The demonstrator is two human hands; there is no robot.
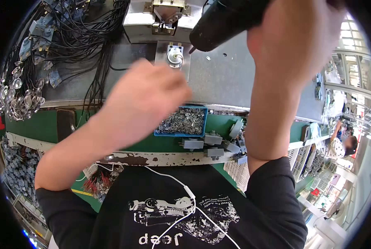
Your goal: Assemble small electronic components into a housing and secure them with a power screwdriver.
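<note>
Screwdriver (225, 23), black and powered, sits far right above the grey counter (231, 83), gripped by the right hand (293, 37) curled around its body; it looks stiff and fairly heavy. Left hand (146, 97) hovers loosely curled, blurred, over the blue tray (183, 122) of small metal parts; whether it pinches anything cannot be told.

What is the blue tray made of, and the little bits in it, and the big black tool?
The blue tray looks like matte plastic: even colour, thin moulded walls. The little bits look like metal: silvery, with bright glints. The black tool in the right hand seems to be dull plastic, smooth and unshiny, though blur leaves that open.
</note>
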